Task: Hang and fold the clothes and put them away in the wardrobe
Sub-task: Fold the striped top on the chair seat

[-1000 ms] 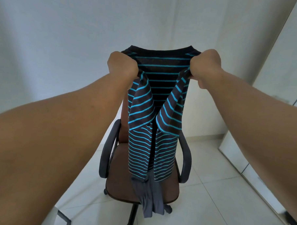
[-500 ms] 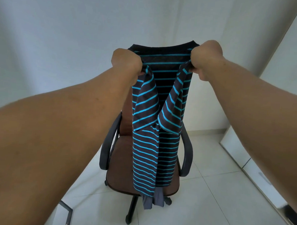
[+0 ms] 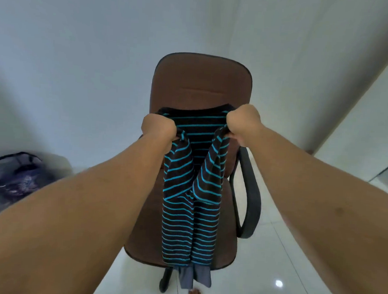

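- Our left hand [image 3: 158, 129] and right hand [image 3: 243, 124] each clench a top corner of the striped shirt [image 3: 189, 215].
- The shirt hangs in front of the brown office chair [image 3: 202, 85], sleeves folded inward.
- Grey cloth [image 3: 193, 276] dangles below its hem.

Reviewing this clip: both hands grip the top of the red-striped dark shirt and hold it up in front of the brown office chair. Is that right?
Not quite. The stripes are blue, not red. The head view shows the left hand and right hand gripping the top of the dark blue-striped shirt, held up in front of the brown office chair.
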